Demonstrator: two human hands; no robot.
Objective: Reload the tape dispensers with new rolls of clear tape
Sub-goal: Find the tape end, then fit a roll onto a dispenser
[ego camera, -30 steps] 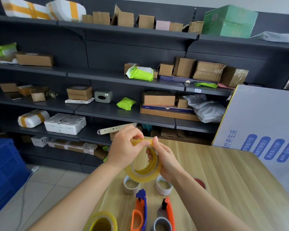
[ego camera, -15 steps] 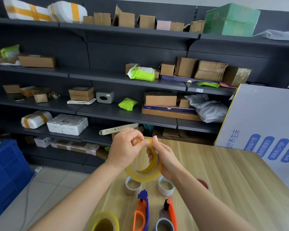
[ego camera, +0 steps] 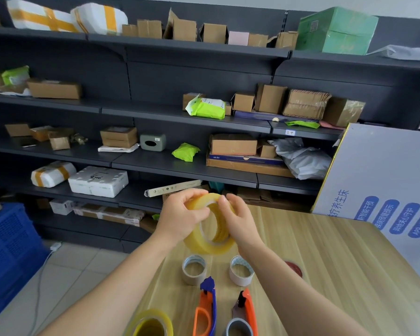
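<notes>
Above the wooden worktop [ego camera: 337, 275], both hands hold one roll of clear tape [ego camera: 199, 242] on edge, its open core turned toward the right. The left hand [ego camera: 181, 220] grips the near left side of the roll, with its fingers curled over the top rim. The right hand [ego camera: 239, 220] curls round the far right side, its fingertips at the top rim close to those of the left. The roll is lifted clear of the worktop.

Below the hands stand two small, nearly spent rolls, a grey one [ego camera: 194, 269] and a white one [ego camera: 241, 274], apart from each other. Nearer the person lie two dispensers side by side: an orange and blue dispenser [ego camera: 207, 299] and an orange dispenser [ego camera: 249, 309] with a grey core in its holder. A second full roll [ego camera: 153, 316] sits at the near left edge. Behind the worktop, dark shelves [ego camera: 180, 163] carry cardboard boxes and parcels, and a white board [ego camera: 383, 170] leans on the right.
</notes>
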